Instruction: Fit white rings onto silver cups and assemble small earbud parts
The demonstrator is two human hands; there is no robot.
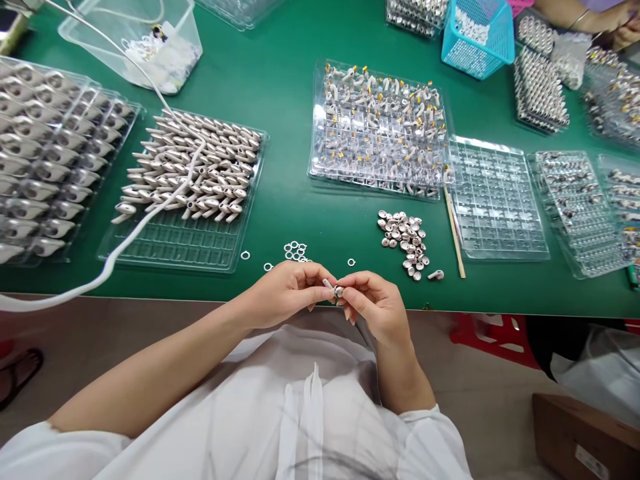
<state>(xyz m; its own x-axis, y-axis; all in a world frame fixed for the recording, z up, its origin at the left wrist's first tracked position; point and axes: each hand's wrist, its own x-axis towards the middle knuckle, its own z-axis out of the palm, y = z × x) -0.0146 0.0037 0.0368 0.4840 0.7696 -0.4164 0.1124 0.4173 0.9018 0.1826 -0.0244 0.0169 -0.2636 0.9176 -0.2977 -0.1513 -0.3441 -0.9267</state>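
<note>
Close to the table's front edge, both hands meet at a small earbud (329,285) with a light stem. My left hand (287,293) pinches it from the left. With thumb and fingertips, my right hand (379,303) grips its rounded head (339,291); the fingers partly cover it. Several white rings (295,247) lie just beyond my left hand, and a single ring (351,262) sits further right. A pile of small oval earbud shells (404,235) is beyond my right hand, with one stemmed earbud (436,275) beside it.
Trays of earbud housings (200,167) and larger casings (35,153) stand left, crossed by a white cable (145,213). A parts tray (385,127), wooden stick (455,233), clear tray (500,200) and blue basket (477,47) lie right. Another person's hand (620,23) shows at top right.
</note>
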